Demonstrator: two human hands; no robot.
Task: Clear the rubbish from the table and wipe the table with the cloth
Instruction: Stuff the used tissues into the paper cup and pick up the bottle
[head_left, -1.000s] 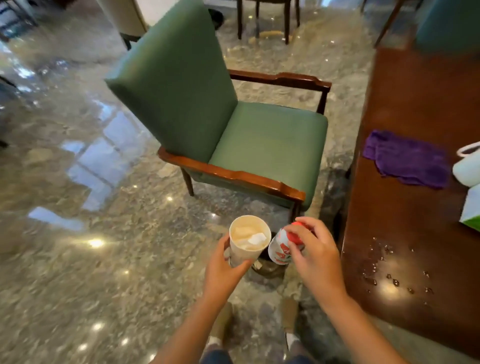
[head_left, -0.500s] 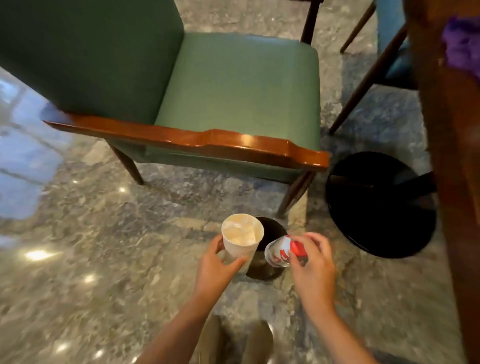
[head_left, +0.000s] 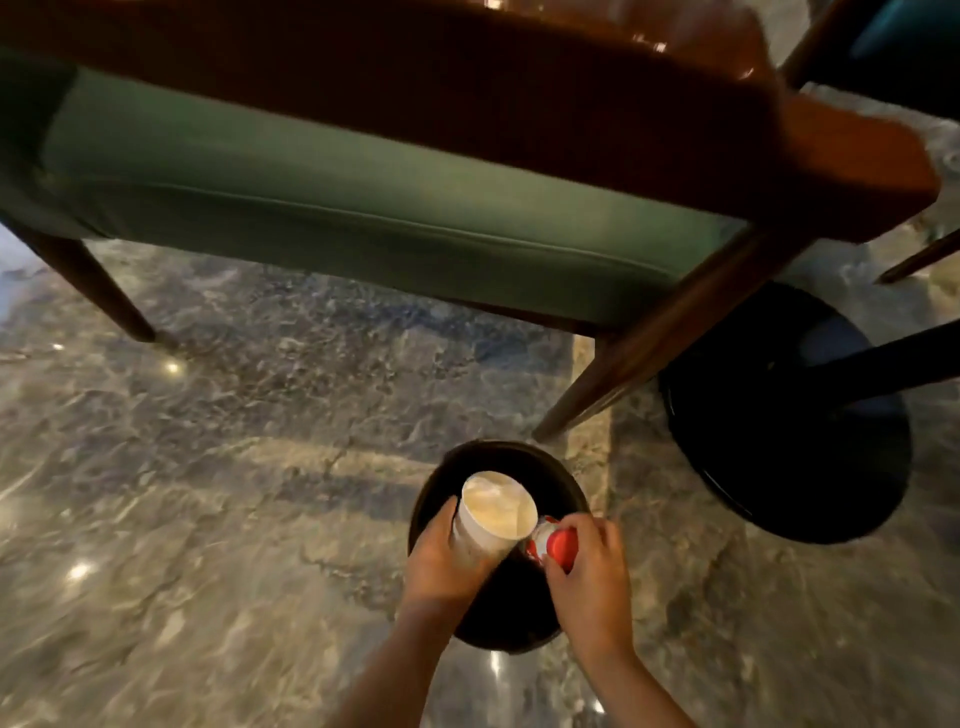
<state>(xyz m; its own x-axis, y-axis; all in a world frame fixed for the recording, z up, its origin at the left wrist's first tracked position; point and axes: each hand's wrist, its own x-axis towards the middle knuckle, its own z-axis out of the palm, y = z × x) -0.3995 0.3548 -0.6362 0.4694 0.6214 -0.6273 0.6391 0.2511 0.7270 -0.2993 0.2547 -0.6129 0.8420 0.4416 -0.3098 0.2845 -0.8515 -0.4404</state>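
1. Left hand (head_left: 441, 558) wraps the paper cup (head_left: 493, 517); right hand (head_left: 589, 569) pinches a red-capped bottle (head_left: 553, 543).
2. Both hover over the black bin (head_left: 498, 545) on the floor beside the green chair (head_left: 363, 218).
3. Best bet: keep them inside the rim, then just let go.

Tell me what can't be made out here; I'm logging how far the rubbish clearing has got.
Head view only:
- Inside of the black bin: dark, and covered by the left hand, right hand and paper cup.
- Red-capped bottle: mostly hidden by the right hand's fingers; label unreadable.
- Cup contents: pale, blurred.
- Table top and cloth: out of frame; only the black table base shows.
- Green chair: cut off by the top edge, motion-blurred.
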